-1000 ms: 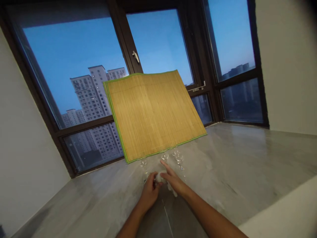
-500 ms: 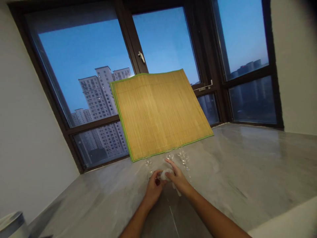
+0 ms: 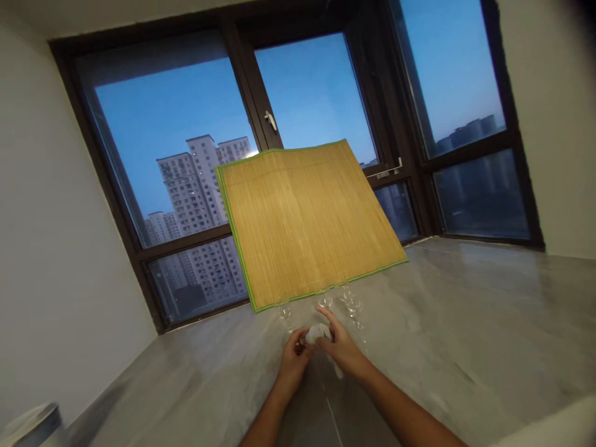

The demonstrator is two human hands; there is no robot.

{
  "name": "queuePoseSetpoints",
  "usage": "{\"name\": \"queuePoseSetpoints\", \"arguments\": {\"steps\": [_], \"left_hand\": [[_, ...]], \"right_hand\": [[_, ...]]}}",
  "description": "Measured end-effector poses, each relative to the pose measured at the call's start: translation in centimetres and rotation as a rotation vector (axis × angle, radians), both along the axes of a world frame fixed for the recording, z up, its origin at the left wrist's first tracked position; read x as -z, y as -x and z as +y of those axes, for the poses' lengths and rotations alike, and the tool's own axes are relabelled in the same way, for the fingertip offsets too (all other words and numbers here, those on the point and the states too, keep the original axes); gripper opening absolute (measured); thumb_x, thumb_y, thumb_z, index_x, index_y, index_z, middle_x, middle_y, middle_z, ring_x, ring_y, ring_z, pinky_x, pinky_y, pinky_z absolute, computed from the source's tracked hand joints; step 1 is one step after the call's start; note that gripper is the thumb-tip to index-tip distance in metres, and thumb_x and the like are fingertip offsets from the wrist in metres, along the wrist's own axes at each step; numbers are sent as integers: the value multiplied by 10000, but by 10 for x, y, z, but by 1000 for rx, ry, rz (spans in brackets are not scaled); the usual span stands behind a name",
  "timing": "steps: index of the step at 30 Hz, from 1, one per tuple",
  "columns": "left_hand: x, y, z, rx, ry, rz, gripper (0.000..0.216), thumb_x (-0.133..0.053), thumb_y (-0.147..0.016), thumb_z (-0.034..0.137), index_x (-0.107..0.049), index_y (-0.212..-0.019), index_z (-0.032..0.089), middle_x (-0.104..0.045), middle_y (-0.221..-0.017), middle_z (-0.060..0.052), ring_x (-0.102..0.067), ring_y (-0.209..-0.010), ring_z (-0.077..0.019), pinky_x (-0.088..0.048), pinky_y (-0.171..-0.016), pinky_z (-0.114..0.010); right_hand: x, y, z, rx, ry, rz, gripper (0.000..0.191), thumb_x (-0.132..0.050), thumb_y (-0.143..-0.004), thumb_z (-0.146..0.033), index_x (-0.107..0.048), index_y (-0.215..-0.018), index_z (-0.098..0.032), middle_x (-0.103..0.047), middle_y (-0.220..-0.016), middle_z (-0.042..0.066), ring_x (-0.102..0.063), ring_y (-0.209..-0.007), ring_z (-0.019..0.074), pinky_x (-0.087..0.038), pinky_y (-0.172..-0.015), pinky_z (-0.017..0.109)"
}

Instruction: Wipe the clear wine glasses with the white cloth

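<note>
My left hand [image 3: 294, 357] is closed, its fingertips pinching something small and partly hidden, perhaps clear glass, against a white cloth [image 3: 318, 333]. From the other side my right hand [image 3: 342, 344] grips the cloth, thumb pressed on it and index finger stretched forward. A strip of the cloth hangs below the right hand. Just beyond the hands are small clear stemmed glasses: one glass [image 3: 285, 312] on the left, another glass [image 3: 325, 300] in the middle, and a cluster of glasses [image 3: 352, 304] on the right. Their outlines are faint.
A bamboo mat [image 3: 311, 223] with green edging leans against the dark-framed window [image 3: 239, 81] behind the glasses. The grey marble-look surface [image 3: 442, 335] spreads to both sides. A white container with a grey band [image 3: 35, 425] stands at the lower left.
The view has shifted slightly, so everything appears a little lower and further right. Both hands stay together at the cloth, which shows slightly turned between them.
</note>
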State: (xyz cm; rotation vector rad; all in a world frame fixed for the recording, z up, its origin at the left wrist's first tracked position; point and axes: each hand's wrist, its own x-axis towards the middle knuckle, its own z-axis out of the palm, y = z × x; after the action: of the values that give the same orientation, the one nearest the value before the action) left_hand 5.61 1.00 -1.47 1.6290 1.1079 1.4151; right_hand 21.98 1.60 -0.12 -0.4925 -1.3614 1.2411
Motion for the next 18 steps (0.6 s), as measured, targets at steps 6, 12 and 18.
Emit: {"name": "queuePoseSetpoints", "arguments": {"steps": [6,12,18], "left_hand": [[-4,3,-2,60,121,-137,618,-830,-605,487,-671,-1116,179,-691,-942,-55,-589,-699,-134,-440,-589,-221],[-2,1,5,61,136,-178,687,-871,-520,500,-684,-1092,168,-676,-861,-42,-549,-631,-108,-412,-551,-210],[7,2,9,12,142,-198,707,-850,-534,545,-686,-1115,178,-664,-820,-34,-534,-604,-105,-386,-523,-206]], "right_hand": [[-6,1,-7,26,-39,-23,664,-626,-756,-242,-397,-1379,-206,-639,-765,-20,-576,-667,154,-431,-593,248],[-11,2,-13,173,-137,-90,527,-576,-811,-265,-471,-1323,-197,-657,-850,6,-593,-731,173,-470,-687,280],[-4,1,-7,301,-194,-153,476,-616,-792,-245,-520,-1256,-208,-626,-783,-23,-597,-729,176,-465,-689,277]]}}
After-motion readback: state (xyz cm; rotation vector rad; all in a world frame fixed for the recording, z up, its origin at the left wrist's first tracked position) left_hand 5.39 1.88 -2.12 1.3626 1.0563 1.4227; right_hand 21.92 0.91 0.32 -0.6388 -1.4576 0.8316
